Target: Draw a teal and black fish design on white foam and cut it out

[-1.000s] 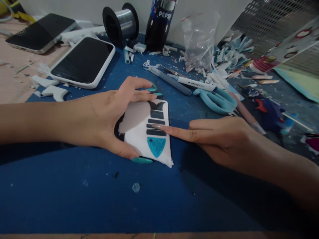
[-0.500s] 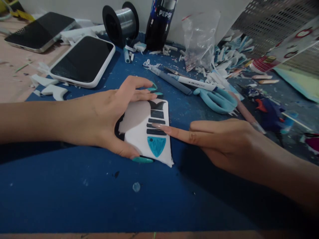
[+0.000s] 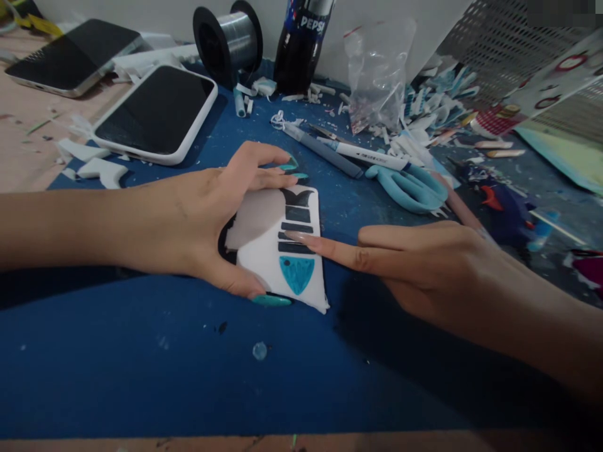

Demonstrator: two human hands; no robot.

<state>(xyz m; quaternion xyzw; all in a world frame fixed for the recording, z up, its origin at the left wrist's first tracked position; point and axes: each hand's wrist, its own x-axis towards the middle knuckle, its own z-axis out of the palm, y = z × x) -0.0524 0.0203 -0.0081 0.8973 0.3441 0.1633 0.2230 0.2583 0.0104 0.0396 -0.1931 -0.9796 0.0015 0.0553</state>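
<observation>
On the blue mat (image 3: 141,370) lies a small white padded panel (image 3: 259,263) with a dark edge. It bears a fish skeleton: a teal head (image 3: 297,275), black bars and a black tail (image 3: 298,198). My left hand (image 3: 214,213) spans the panel's left side, thumb at the near edge and fingertips at the far edge, gripping it. My right hand (image 3: 419,263) reaches in from the right, index finger stretched out with its tip on one of the thin black bars (image 3: 294,237). The other right fingers are folded under, and nothing shows in them.
Behind the panel lie pens (image 3: 360,152) and blue-handled scissors (image 3: 409,188). Two phones (image 3: 157,113), a wire spool (image 3: 230,41), a Pepsi bottle (image 3: 301,50) and a plastic bag (image 3: 377,78) stand or lie farther back. Foam scraps (image 3: 438,94) pile up at the back right.
Almost nothing differs. The view has shifted very slightly; both hands keep their places, with the right index fingertip still on the black bars.
</observation>
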